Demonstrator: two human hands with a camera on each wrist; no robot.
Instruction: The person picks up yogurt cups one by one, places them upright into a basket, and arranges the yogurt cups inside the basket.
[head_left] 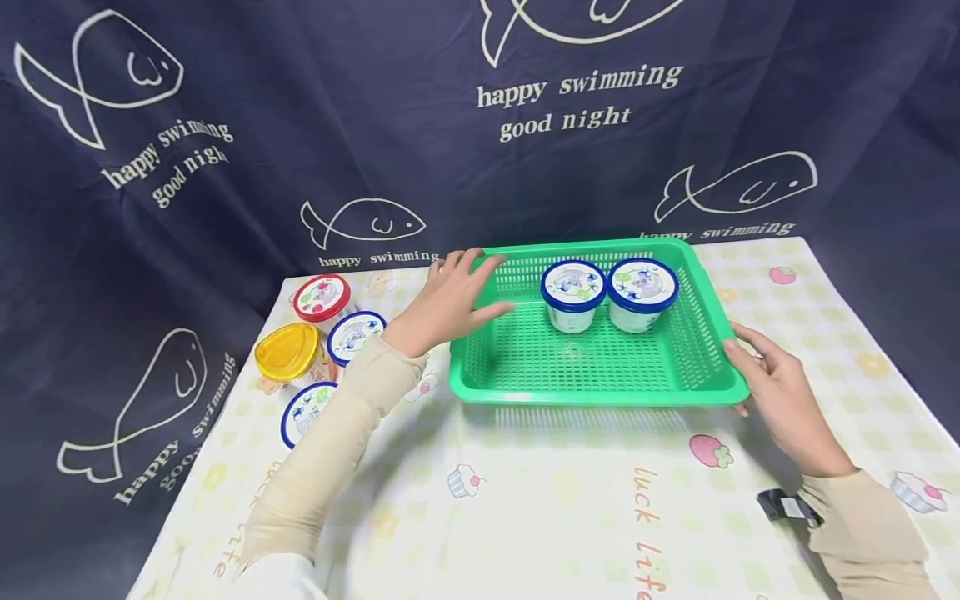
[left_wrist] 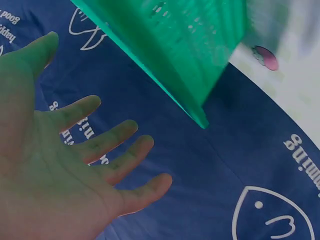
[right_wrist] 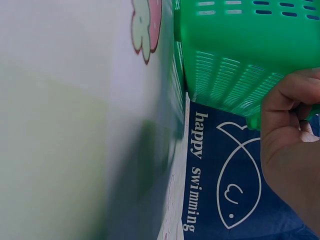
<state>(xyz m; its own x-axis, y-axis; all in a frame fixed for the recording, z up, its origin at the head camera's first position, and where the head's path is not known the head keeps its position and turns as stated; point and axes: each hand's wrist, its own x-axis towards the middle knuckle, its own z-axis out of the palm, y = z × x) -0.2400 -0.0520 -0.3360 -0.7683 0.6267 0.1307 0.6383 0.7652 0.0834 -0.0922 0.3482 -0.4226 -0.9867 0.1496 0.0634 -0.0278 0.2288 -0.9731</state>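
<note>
A green plastic basket (head_left: 600, 398) with slotted walls holds two white tubs with blue lids, the left tub (head_left: 573, 292) right beside the right tub (head_left: 642, 292). My right hand (head_left: 780, 396) grips the basket's right rim, its fingers curled round the edge in the right wrist view. At the far left corner is my left hand (head_left: 446, 307), fingers spread and straight. In the left wrist view this hand (left_wrist: 85, 160) shows an empty palm, apart from the rim. Shadow lies on the cloth below the basket's front edge.
Left of the basket stand a red-lidded tub (head_left: 322, 298), a yellow-lidded tub (head_left: 287, 352) and two blue-lidded tubs (head_left: 356, 335), partly behind the left forearm. A patterned cloth (head_left: 525, 517) covers the table. Dark blue fabric (head_left: 420, 125) hangs close behind it.
</note>
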